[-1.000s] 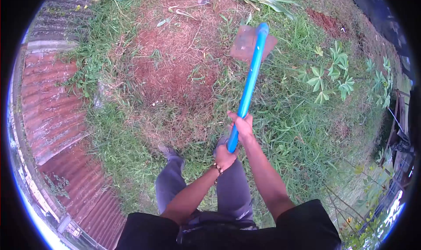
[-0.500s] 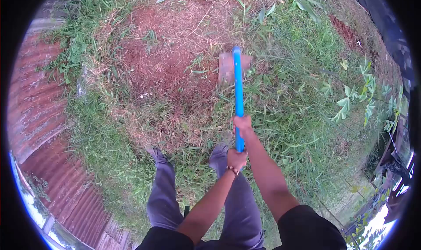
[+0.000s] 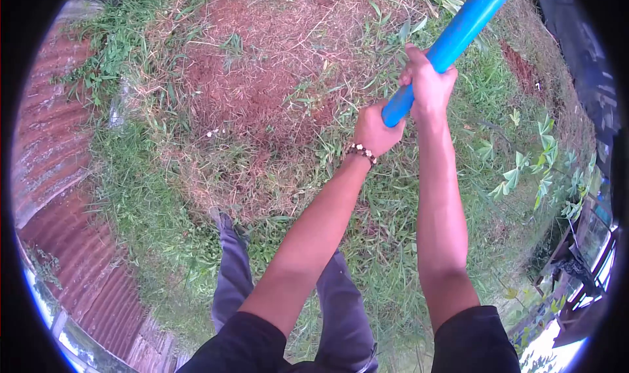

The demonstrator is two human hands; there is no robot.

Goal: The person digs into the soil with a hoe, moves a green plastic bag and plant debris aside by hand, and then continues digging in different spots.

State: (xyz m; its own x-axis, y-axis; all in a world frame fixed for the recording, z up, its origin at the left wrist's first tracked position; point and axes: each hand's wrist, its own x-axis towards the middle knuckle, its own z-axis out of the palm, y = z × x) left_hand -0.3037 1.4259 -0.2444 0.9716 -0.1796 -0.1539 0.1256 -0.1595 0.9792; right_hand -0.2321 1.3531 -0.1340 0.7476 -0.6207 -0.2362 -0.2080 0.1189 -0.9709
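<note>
A hoe with a thick blue handle (image 3: 468, 29) slants up to the upper right, and its blade lies outside the view. My left hand (image 3: 378, 132), with a beaded bracelet at the wrist, is closed round the handle near its lower end. Slightly higher up the shaft, my right hand (image 3: 430, 85) also wraps it, its thumb side partly visible. Below the hands lies cut and standing grass (image 3: 393, 242). A patch of bare reddish soil (image 3: 242, 85) strewn with dry stalks is to the left of the hands.
Rusty corrugated metal sheets (image 3: 56, 130) border the left side. Leafy plants (image 3: 524, 167) grow on the right, with dark sheeting (image 3: 576, 45) along the upper right edge. My trousered legs (image 3: 341, 307) stand in the grass.
Both hands have risen up and away from my legs, still gripping the handle. The hoe has swung up to the right; its blade, earlier low over the grass, has left the view.
</note>
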